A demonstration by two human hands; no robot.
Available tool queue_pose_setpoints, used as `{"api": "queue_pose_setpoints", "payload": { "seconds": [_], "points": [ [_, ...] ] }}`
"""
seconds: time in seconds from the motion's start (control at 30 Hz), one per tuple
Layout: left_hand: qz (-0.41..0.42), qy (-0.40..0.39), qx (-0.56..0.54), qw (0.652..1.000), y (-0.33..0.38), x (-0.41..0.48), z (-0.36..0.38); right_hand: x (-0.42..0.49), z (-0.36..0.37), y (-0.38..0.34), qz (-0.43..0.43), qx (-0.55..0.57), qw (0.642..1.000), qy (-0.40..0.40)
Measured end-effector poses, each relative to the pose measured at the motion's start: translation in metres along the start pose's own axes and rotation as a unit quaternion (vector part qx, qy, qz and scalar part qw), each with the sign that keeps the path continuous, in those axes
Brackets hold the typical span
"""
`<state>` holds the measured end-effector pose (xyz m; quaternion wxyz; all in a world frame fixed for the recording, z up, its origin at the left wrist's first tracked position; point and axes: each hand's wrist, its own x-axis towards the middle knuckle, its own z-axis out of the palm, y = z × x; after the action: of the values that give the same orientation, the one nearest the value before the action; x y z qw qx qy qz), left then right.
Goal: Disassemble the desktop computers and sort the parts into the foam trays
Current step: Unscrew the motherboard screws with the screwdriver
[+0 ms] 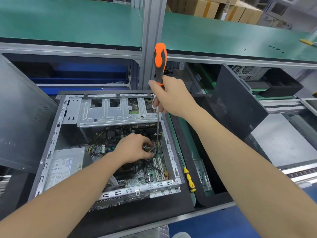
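An open desktop case [51,145] lies on its side before me, with its motherboard [154,170], power supply [63,165] and metal drive cage [109,110] exposed. My left hand [133,148] reaches down inside, its fingers closed on a small part or cable bundle on the board; what it is I cannot make out. My right hand [171,98] holds an orange-and-black screwdriver [160,62] upright above the case's right side, with the long shaft pointing down into the case.
A yellow screwdriver [188,179] lies on black foam [185,200] right of the case, beside a metal bracket [202,176]. A removed side panel [22,114] leans at left. Another dark case [236,100] stands at right. A green shelf [223,36] runs above, and a post [151,31].
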<state>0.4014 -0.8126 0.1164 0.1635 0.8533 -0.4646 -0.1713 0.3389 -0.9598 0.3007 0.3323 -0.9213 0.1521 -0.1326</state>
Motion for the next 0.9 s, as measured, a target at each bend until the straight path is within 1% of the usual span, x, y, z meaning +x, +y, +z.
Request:
{"api": "queue_pose_setpoints", "payload": {
  "seconds": [0.2,0.33,0.53,0.6,0.63,0.67,0.7,0.73,0.77,0.8,0.83,0.87,0.9],
  "points": [
    [-0.022,0.039,-0.071,0.996,-0.001,0.000,0.003,0.001,-0.007,-0.010,-0.009,0.024,1.000,0.009],
    [-0.027,0.062,-0.072,0.995,0.002,-0.002,0.001,0.000,-0.011,-0.013,-0.010,0.029,0.999,0.013],
    [-0.011,0.020,-0.059,0.998,-0.002,-0.005,-0.007,0.003,-0.014,-0.008,-0.016,0.006,0.999,0.035],
    [-0.020,0.007,-0.083,0.996,-0.003,-0.007,-0.014,0.004,-0.013,-0.004,-0.009,0.008,1.000,0.027],
    [-0.035,-0.002,-0.127,0.991,-0.003,-0.008,-0.018,0.004,-0.011,-0.001,-0.005,0.016,1.000,0.017],
    [-0.066,-0.017,-0.215,0.974,-0.003,-0.010,-0.023,0.004,-0.008,0.002,-0.003,0.026,1.000,0.006],
    [-0.102,-0.033,-0.338,0.935,-0.003,-0.012,-0.027,0.003,-0.004,0.006,-0.004,0.041,0.999,-0.005],
    [-0.137,-0.050,-0.453,0.879,-0.002,-0.015,-0.031,0.003,0.001,0.010,-0.005,0.062,0.998,-0.015],
    [-0.161,-0.069,-0.537,0.825,-0.001,-0.019,-0.035,0.003,0.007,0.014,-0.004,0.087,0.996,-0.023],
    [-0.168,-0.080,-0.580,0.793,-0.003,-0.023,-0.037,0.003,0.014,0.017,0.000,0.112,0.993,-0.031],
    [-0.167,-0.085,-0.595,0.782,-0.004,-0.026,-0.038,0.004,0.021,0.020,0.006,0.134,0.990,-0.037],
    [-0.154,-0.085,-0.591,0.787,-0.005,-0.028,-0.039,0.005,0.028,0.022,0.013,0.152,0.987,-0.043],
    [-0.135,-0.079,-0.578,0.801,-0.007,-0.029,-0.040,0.007,0.036,0.024,0.022,0.169,0.984,-0.050]
  ]
}}
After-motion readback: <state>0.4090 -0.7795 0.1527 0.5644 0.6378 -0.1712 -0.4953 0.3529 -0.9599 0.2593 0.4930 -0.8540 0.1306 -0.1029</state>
